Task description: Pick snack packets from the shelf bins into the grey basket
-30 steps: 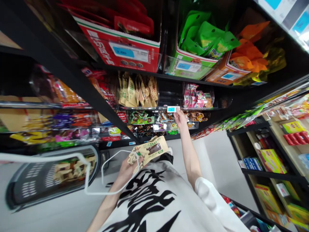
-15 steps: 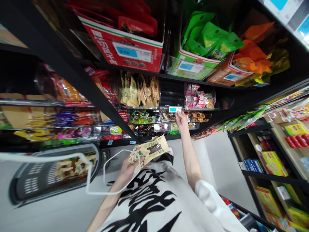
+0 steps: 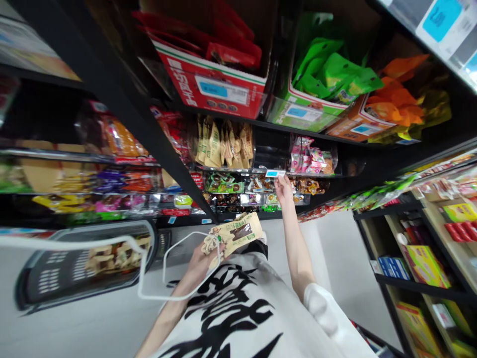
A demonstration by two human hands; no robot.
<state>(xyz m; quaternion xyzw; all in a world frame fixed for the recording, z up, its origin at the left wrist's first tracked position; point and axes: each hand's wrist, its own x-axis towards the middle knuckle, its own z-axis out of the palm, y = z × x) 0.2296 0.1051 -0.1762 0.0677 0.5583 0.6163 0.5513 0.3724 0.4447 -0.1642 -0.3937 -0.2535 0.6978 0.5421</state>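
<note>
My left hand (image 3: 204, 256) is closed around tan snack packets (image 3: 238, 232), held low in front of my shirt; the front one has a dark window and green print. A white cable (image 3: 139, 266) runs in front of that hand. My right hand (image 3: 283, 189) reaches up to the shelf edge, its fingers pinching a white and blue price tag (image 3: 275, 173). Just above that tag is a black gap in the shelf, between upright tan packets (image 3: 223, 144) on the left and small pink packets (image 3: 307, 156) on the right.
A grey shopping basket (image 3: 48, 278) with tan packets inside stands on the floor at left. Overhead sit a red box (image 3: 223, 79), a green box (image 3: 298, 112) and an orange box (image 3: 346, 119) of bagged snacks. Another shelf (image 3: 413, 283) with yellow boxes stands at right.
The view has shifted slightly, so the shelves appear a little lower and further right. Both hands keep their places, the right at the price tag and the left on the packets.
</note>
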